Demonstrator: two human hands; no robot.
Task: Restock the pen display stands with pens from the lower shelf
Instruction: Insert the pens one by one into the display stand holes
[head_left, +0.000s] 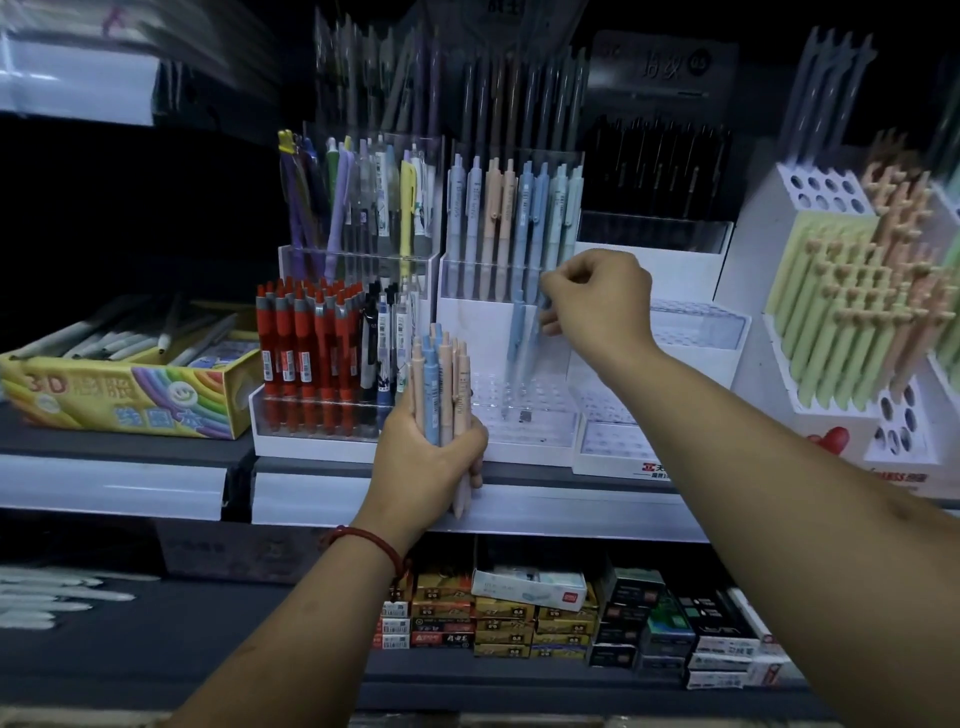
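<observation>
Pens (441, 384): pastel bundle, blue and peach, upright in left hand (426, 457). Fingers wrapped round lower barrels, clip ends up. Held in front of shelf edge (571, 512), just left of stand (530, 452).

Blue pen (517, 332): pinched near its top by right hand (597, 301), fingers curled, tip down over hole grid of stand's front tier. Tip at or in a hole; cannot tell which. Second pen beside it, too blurred to describe.

Hands apart, right one higher and further right, each gripping its own pens.

Rear tier of stand: pastel row (514, 218), upright, in blue, peach and pale green.

Red cord (369, 540) round left wrist.

Left of stand: red pens (306, 353) packed upright in a neighbouring holder. Further left: yellow box (130, 395), markers lying in it.

Right of stand: white tiered holder with green and peach pens (852, 312).

Lower shelf, below both forearms: boxes (519, 618) stacked in rows.
</observation>
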